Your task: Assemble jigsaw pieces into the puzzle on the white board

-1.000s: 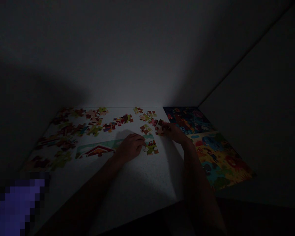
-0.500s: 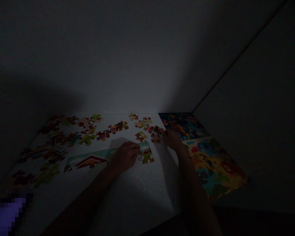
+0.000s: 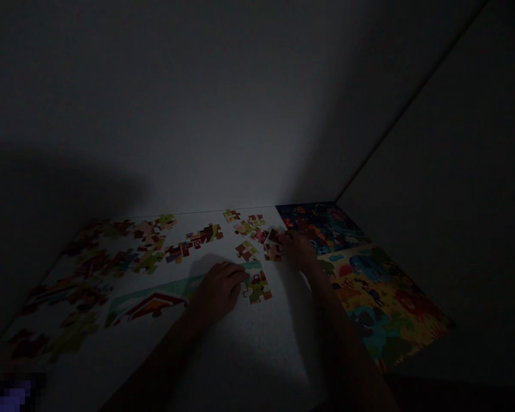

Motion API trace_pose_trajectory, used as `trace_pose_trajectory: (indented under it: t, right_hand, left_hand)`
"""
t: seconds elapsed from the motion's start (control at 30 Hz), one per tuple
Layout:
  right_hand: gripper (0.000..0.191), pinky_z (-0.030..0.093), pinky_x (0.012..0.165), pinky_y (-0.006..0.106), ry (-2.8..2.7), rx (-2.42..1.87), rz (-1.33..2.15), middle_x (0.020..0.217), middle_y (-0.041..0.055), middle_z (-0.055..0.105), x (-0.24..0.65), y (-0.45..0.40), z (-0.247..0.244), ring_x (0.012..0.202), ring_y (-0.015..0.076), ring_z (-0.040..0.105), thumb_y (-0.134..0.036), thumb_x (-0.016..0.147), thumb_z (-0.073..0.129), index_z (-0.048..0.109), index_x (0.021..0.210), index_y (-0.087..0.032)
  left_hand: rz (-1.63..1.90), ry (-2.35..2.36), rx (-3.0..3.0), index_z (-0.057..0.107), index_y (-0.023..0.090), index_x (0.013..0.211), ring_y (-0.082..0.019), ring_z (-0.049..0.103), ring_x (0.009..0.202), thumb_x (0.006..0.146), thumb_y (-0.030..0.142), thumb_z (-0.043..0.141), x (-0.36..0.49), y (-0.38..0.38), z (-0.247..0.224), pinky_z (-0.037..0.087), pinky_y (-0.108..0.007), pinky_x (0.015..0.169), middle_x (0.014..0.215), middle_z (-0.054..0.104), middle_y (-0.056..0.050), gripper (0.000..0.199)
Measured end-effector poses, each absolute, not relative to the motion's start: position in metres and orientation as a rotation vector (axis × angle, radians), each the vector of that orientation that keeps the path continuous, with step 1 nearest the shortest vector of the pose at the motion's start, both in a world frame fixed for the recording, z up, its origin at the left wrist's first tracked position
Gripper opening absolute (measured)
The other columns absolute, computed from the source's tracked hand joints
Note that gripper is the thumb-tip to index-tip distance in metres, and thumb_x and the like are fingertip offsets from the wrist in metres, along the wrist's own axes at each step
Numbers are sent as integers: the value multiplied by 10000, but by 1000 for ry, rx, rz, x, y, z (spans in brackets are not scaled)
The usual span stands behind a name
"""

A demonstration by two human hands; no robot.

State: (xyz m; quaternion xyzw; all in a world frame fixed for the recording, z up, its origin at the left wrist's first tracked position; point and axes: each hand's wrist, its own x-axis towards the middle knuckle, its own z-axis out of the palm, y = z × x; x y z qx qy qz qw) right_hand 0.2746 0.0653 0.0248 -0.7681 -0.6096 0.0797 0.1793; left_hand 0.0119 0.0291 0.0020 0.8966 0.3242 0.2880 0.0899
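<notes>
White tabletop in a dim corner, scattered jigsaw pieces

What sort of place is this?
It looks like a dim indoor room, maybe a play corner at home. A white table stands against a wall, with jigsaw pieces spread on it and a colourful picture sheet beside them.

The right hand has moved left against a jigsaw piece.
</notes>
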Motion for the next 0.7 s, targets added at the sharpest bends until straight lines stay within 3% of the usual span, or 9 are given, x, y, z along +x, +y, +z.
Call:
trace_pose_trajectory:
  t: [0.13,0.23,0.4,0.5,0.7]
  right_hand:
    - [228,438,778,244,-1766,-2110,392,1059,110,692,275,58,33,948,183,640,-335,943,540,659,1031,-161]
    - [309,438,705,276,-1757,-2239,575,979,113,699,268,48,42,885,215,658,-460,908,581,641,968,-163]
    - [535,461,786,347,-1650,-2358,567,1152,194,646,243,42,46,1042,303,646,-602,872,554,578,1150,-145]
    - [605,466,826,383,-1638,-2385,495,1195,222,613,235,43,38,1091,338,623,-574,808,646,538,1217,-141]
    - [576,466,886,369,-1773,-2184,487,1200,196,619,249,47,20,1122,290,601,-400,817,660,489,1291,-122]
  left_hand:
    - [862,944,2678,711,199,987,-196,617,962,840,37,497,12,30,3,514,-372,876,1019,702,-47,306]
    - [875,922,2675,714,197,942,-195,616,952,845,48,500,12,30,3,517,-363,862,1010,702,-49,278]
    - [839,950,2666,711,203,929,-201,617,967,852,53,504,13,31,2,509,-378,882,1025,702,-45,267]
    - [812,950,2673,709,197,936,-205,619,963,849,54,511,13,31,3,509,-386,886,1029,702,-47,259]
    - [846,939,2674,705,200,933,-197,614,969,854,52,506,12,31,4,508,-372,904,1025,701,-39,260]
